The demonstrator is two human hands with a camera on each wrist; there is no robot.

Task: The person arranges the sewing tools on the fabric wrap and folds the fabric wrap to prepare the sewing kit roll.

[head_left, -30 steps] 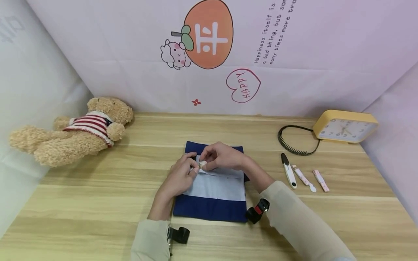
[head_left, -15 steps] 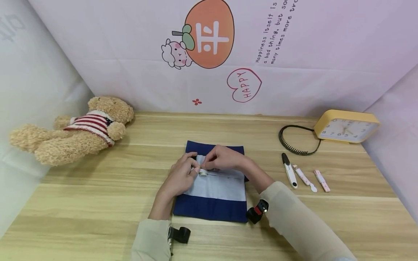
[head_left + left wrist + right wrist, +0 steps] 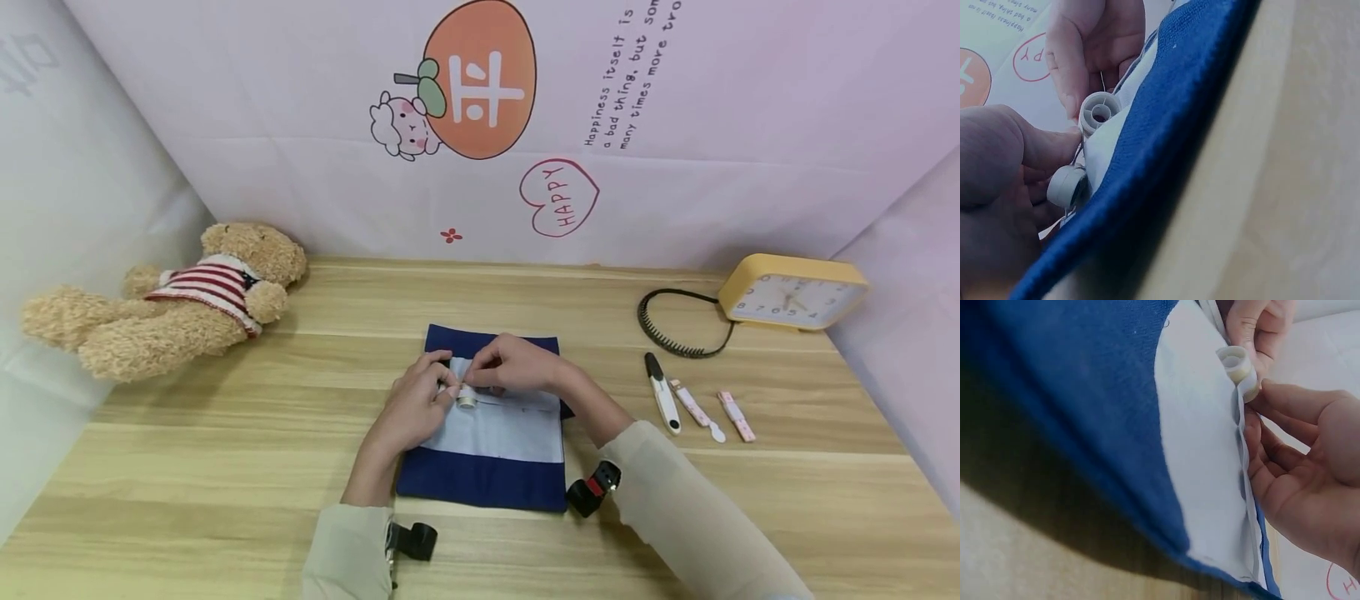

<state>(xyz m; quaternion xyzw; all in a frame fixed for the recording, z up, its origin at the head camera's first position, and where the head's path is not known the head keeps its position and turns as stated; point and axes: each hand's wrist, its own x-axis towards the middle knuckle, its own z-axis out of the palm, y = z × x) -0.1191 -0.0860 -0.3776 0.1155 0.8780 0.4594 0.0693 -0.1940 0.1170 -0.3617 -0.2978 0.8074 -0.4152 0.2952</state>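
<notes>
An unfolded navy cloth case [image 3: 483, 479] with a pale lining [image 3: 487, 433] lies on the table. A small cream thread spool [image 3: 1099, 114] sits at the narrow pale strip [image 3: 1249, 506] across the lining. Beside it in the left wrist view is a second pale spool [image 3: 1067, 186]. My left hand [image 3: 414, 404] pinches the strip left of the first spool, its thumb tip close to the rim. From the right, my right hand [image 3: 517, 364] pinches the strip's edge with thumb and finger, right against the spool. The fingers partly hide the strip.
Right of the case lie a white and black tool [image 3: 663, 393] and two pink-patterned strips [image 3: 693, 405]. Behind them are a black toothed headband [image 3: 678, 340] and a yellow clock [image 3: 795, 292]. A teddy bear [image 3: 187, 304] lies at left, before a printed backdrop.
The right fingers held the spool above the strip a second ago. The spool now sits lower, at the strip, and those fingers have let go and grip the strip's edge. The left hand stays put.
</notes>
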